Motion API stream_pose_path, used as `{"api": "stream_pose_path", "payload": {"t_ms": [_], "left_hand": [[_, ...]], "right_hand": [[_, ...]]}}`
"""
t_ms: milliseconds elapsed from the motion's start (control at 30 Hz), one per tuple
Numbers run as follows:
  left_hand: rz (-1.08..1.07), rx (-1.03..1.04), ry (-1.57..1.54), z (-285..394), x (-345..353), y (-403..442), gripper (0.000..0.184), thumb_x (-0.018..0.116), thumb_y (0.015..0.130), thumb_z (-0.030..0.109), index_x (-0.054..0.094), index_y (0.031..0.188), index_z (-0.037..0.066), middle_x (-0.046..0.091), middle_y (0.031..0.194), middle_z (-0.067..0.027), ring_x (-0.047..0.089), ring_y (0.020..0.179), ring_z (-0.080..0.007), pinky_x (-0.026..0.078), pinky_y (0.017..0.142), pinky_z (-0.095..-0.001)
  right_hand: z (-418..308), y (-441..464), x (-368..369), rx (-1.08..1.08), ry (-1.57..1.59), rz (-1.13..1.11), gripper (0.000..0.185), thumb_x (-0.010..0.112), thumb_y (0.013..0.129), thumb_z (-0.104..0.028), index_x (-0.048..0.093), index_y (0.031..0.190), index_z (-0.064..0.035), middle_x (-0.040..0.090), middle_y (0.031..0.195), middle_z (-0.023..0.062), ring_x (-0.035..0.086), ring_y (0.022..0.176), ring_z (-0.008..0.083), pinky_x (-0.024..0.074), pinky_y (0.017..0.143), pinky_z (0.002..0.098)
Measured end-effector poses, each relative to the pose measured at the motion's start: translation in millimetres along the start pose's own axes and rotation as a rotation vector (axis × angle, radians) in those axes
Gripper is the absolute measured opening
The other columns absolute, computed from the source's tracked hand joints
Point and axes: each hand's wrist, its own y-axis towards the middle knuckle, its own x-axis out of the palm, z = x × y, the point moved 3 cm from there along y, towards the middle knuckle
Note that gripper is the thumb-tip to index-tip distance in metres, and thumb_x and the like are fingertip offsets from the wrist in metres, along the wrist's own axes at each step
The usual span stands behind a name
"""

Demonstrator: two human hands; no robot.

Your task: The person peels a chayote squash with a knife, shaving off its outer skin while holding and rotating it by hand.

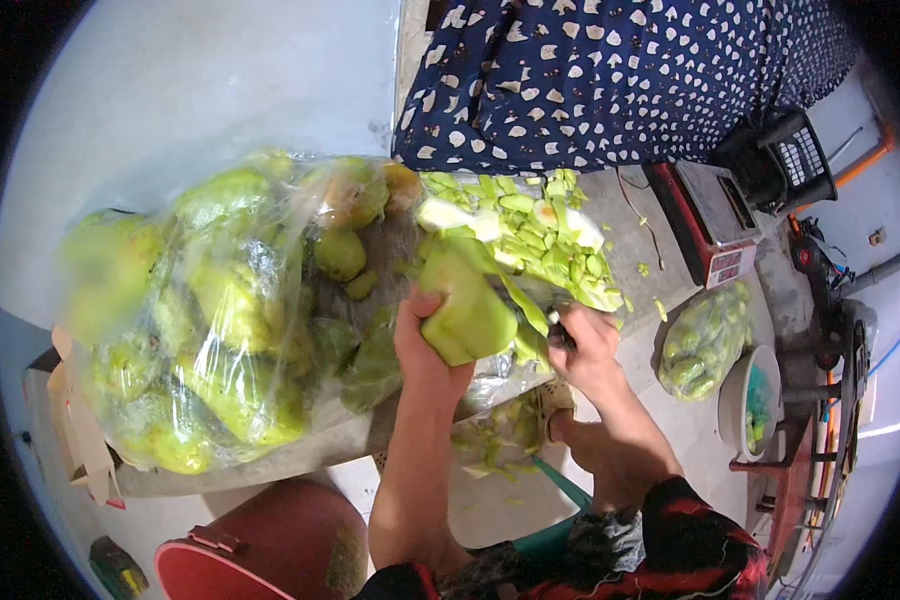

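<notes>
My left hand (432, 335) comes up almost straight from the lower edge of the view, wrist below the fruit, and its grip is clamped on the large green fruit (467, 310). The thumb presses on the fruit's left side and the palm supports it from below; the other fingers are mostly hidden behind it. The fruit is tilted, with smooth, pale green flesh facing me, and sits above the desk (620, 215). A long strip of peel (518, 292) hangs along its right side, between my two hands.

My right hand (585, 345) is just right of the fruit, its forearm slanting up and leftward from the lower right. Its fingers are curled closed around a small dark handle (567, 338); I cannot tell whether the tool's working end touches the fruit.

Beyond my grips, a heap of green and whitish peelings (545, 240) spreads over the desk. To the left of my left grip lies a big clear plastic bag (230, 320) full of green fruit, with a smaller loose fruit (340, 255) near its right side. Well right of my right grip are a red-sided scale (705, 215) and another bag of green fruit (708, 340). Below and left stands a red bucket (270, 540).
</notes>
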Motion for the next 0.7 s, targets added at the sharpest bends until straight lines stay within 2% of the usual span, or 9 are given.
{"api": "stream_pose_path", "payload": {"t_ms": [133, 200, 333, 433, 533, 600, 633, 667, 700], "left_hand": [[0.002, -0.034, 0.027, -4, -1, 0, 0.043, 0.054, 0.077, 0.030, 0.059, 0.111, 0.005, 0.064, 0.103, -0.0107, 0.064, 0.093, -0.0277, 0.053, 0.083, -0.0410], [-0.038, -0.046, 0.100, -4, 2, -2, 0.043, 0.054, 0.076, 0.029, 0.059, 0.111, 0.006, 0.064, 0.103, -0.0105, 0.064, 0.092, -0.0272, 0.053, 0.081, -0.0411], [-0.065, 0.005, 0.159, -2, 7, -6, 0.043, 0.054, 0.076, 0.029, 0.059, 0.112, 0.006, 0.064, 0.103, -0.0107, 0.064, 0.092, -0.0272, 0.054, 0.081, -0.0415], [-0.087, -0.039, 0.124, -3, 3, -2, 0.043, 0.053, 0.076, 0.029, 0.058, 0.112, 0.005, 0.064, 0.103, -0.0104, 0.065, 0.091, -0.0267, 0.054, 0.081, -0.0423], [-0.058, -0.028, 0.154, -4, 4, -4, 0.048, 0.051, 0.076, 0.029, 0.057, 0.116, 0.003, 0.064, 0.106, -0.0124, 0.064, 0.094, -0.0277, 0.053, 0.084, -0.0423], [-0.169, -0.059, 0.151, -5, 9, -6, 0.053, 0.051, 0.077, 0.029, 0.055, 0.122, 0.001, 0.063, 0.109, -0.0146, 0.063, 0.099, -0.0287, 0.052, 0.088, -0.0415], [-0.176, -0.057, 0.154, -5, 7, -3, 0.053, 0.051, 0.077, 0.029, 0.055, 0.122, 0.001, 0.063, 0.109, -0.0146, 0.063, 0.099, -0.0287, 0.052, 0.088, -0.0415], [-0.205, -0.122, 0.046, -8, 3, 1, 0.054, 0.050, 0.078, 0.027, 0.054, 0.124, -0.001, 0.063, 0.112, -0.0162, 0.062, 0.102, -0.0300, 0.051, 0.090, -0.0416], [-0.228, -0.185, -0.066, -11, -1, 3, 0.054, 0.050, 0.078, 0.025, 0.053, 0.125, -0.002, 0.062, 0.114, -0.0177, 0.062, 0.105, -0.0313, 0.051, 0.093, -0.0416]], "right_hand": [[-28, 15, -18, -0.133, 0.055, 0.025, 0.036, 0.071, 0.056, -0.007, 0.059, 0.089, 0.0011, 0.049, 0.064, 0.0102, 0.053, 0.051, 0.0268, 0.0417, 0.046, 0.0361], [-28, 12, -18, -0.133, 0.067, 0.044, 0.031, 0.071, 0.058, -0.007, 0.058, 0.085, 0.0012, 0.048, 0.063, 0.0106, 0.053, 0.051, 0.0277, 0.0420, 0.046, 0.0369], [7, 0, 1, 0.153, -0.047, -0.018, 0.025, 0.065, 0.058, -0.001, 0.046, 0.074, -0.0038, 0.050, 0.066, 0.0130, 0.053, 0.055, 0.0333, 0.0436, 0.049, 0.0397], [1, 4, -2, 0.122, -0.065, -0.033, 0.025, 0.065, 0.058, 0.000, 0.048, 0.076, -0.0044, 0.051, 0.066, 0.0123, 0.055, 0.056, 0.0328, 0.0442, 0.050, 0.0396], [-6, 8, -6, 0.071, -0.048, 0.020, 0.022, 0.065, 0.064, -0.001, 0.049, 0.079, -0.0042, 0.054, 0.067, 0.0143, 0.057, 0.058, 0.0343, 0.0455, 0.051, 0.0412], [23, 2, 6, 0.391, -0.121, -0.092, 0.017, 0.064, 0.072, -0.002, 0.051, 0.083, -0.0024, 0.057, 0.067, 0.0170, 0.059, 0.060, 0.0367, 0.0466, 0.053, 0.0431], [30, 0, 5, 0.480, -0.120, -0.104, 0.011, 0.062, 0.080, -0.003, 0.053, 0.085, -0.0005, 0.060, 0.069, 0.0199, 0.061, 0.062, 0.0378, 0.0472, 0.055, 0.0438], [33, 1, 6, 0.468, -0.121, -0.105, 0.011, 0.062, 0.080, -0.003, 0.053, 0.085, -0.0005, 0.060, 0.069, 0.0199, 0.061, 0.062, 0.0378, 0.0472, 0.055, 0.0438], [30, 7, 0, 0.479, -0.056, -0.003, 0.011, 0.063, 0.081, -0.004, 0.053, 0.083, -0.0001, 0.055, 0.064, 0.0183, 0.057, 0.054, 0.0329, 0.0443, 0.052, 0.0403]]}}
